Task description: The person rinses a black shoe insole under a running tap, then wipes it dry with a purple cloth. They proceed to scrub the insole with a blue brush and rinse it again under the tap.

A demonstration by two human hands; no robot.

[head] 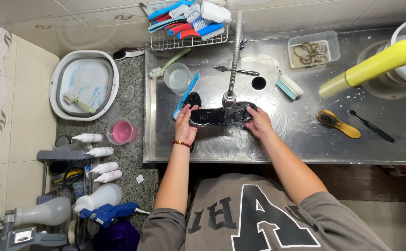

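Black insole lies flat, wet, gripped at both ends.

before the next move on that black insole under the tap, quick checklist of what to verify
1. Left hand grips one end of the black insole: ok.
2. Right hand grips the other end: ok.
3. Insole sits under the faucet: ok.
4. Water running on it: ok, splashing shows at the right end.
5. Scrub brush within reach on the steel sink: ok, lying right of the drain hole.
6. Insole fully clean: cannot tell.
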